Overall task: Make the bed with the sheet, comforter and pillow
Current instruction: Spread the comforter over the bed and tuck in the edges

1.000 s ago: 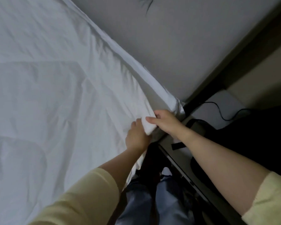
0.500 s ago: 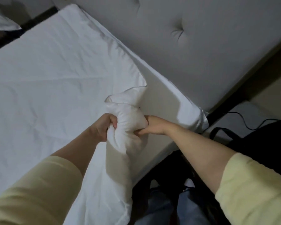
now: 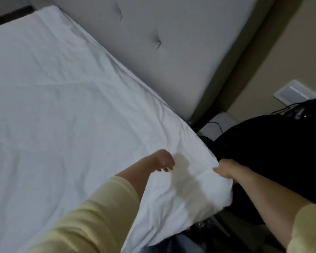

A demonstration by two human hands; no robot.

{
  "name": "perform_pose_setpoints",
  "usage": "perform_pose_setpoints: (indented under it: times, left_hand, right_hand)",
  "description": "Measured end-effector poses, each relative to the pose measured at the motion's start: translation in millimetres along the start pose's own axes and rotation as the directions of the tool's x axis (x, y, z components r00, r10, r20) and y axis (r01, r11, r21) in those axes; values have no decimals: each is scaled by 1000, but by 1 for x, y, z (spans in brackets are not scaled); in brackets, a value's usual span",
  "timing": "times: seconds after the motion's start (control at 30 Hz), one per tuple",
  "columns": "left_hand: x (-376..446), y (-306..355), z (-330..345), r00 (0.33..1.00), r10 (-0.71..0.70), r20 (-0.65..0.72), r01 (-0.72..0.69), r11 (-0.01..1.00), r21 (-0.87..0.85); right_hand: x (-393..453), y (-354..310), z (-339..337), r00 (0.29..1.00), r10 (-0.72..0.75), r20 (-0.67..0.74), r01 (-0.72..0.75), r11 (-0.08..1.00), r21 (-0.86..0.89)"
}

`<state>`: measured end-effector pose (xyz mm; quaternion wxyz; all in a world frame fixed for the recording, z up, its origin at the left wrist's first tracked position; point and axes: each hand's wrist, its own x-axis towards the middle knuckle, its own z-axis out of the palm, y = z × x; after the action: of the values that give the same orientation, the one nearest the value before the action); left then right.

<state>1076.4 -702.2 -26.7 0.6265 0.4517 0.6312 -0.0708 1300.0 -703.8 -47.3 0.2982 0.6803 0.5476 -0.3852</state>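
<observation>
dim blurred bedside: right hand (image 3: 226,169) fingers pinching comforter (image 3: 199,179) edge; left hand (image 3: 163,160) fingers loosely curled, empty.

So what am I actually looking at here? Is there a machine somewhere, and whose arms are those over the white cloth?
There is no machine. A person wears a wide-angle camera on the head, so the single picture looks forward and down along their own arms in pale yellow sleeves. The big white surface is the bedding spread over the bed; whether it is the sheet or the comforter I cannot tell. Behind it stands a grey padded headboard. The right hand grips the bedding's corner at the bed's edge. The left hand hangs above the cloth with fingers loosely curled, holding nothing. To the right, off the bed, sits something dark with cables, too dim to name.
</observation>
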Motion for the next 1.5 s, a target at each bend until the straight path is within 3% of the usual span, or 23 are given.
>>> perform_pose_setpoints:
  times: [0.1, 0.17, 0.27, 0.4, 0.53, 0.73, 0.83, 0.93, 1.03, 1.1, 1.13, 1.2, 1.3, 1.33, 1.4, 1.5]
  left_hand:
    - [-2, -21, 19, 999, -23, 23, 21, 997, 73]
    - [-10, -42, 5, 995, -74, -67, 79, 993, 84]
    - [-16, -74, -38, 955, -171, -242, 169, 985, -31]
    - [0, -95, -89, 888, -153, -434, 121, 988, -101]
    - [36, -83, -114, 879, -91, -469, 70, 996, -63]
    - [101, -61, -108, 951, 97, -294, -42, 982, 186]
    - [116, -58, -104, 958, 155, -240, -56, 927, 371]
    - [130, -59, -102, 920, 291, -262, -99, 820, 564]
    - [146, -54, -86, 838, 520, -166, -251, 637, 729]
    - [158, -41, -73, 857, 512, -61, -273, 551, 789]
    - [163, -32, -69, 887, 460, -45, -247, 554, 795]
    - [171, -20, -73, 925, 368, -97, -134, 555, 821]
    - [163, -19, -95, 946, 250, -207, 41, 540, 841]
    - [155, -22, -102, 950, 210, -233, 77, 565, 822]
    - [137, -27, -110, 943, 156, -292, 135, 623, 770]
    - [115, -31, -119, 940, 135, -314, 169, 616, 769]
  right_hand:
    - [6, -1, 4, 999, -40, -12, 39, 999, -37]
    - [7, -28, 3, 986, -144, -88, 146, 989, 20]
    - [22, -74, -4, 958, -253, -138, 264, 962, 67]
    - [70, -114, -16, 963, -167, -212, 197, 972, 130]
    - [121, -131, -14, 976, 25, -215, 30, 969, 247]
    - [176, -167, 13, 984, 157, -86, -79, 811, 579]
    - [189, -193, 39, 1000, 11, 17, -19, 780, 626]
    - [180, -192, 42, 991, -103, 87, 2, 651, 759]
    - [179, -164, 24, 993, -111, 26, 31, 480, 877]
    - [179, -158, 13, 982, -191, 1, 82, 428, 900]
    - [180, -153, 12, 975, -220, 20, 77, 422, 903]
    - [179, -145, 13, 979, -200, 45, 76, 561, 825]
    - [170, -127, 22, 990, -125, 62, 91, 914, 395]
    - [166, -127, 30, 990, -125, 65, 104, 960, 259]
    - [161, -140, 47, 990, -134, 32, 128, 979, 157]
    - [166, -174, 59, 955, -287, -72, 296, 934, 198]
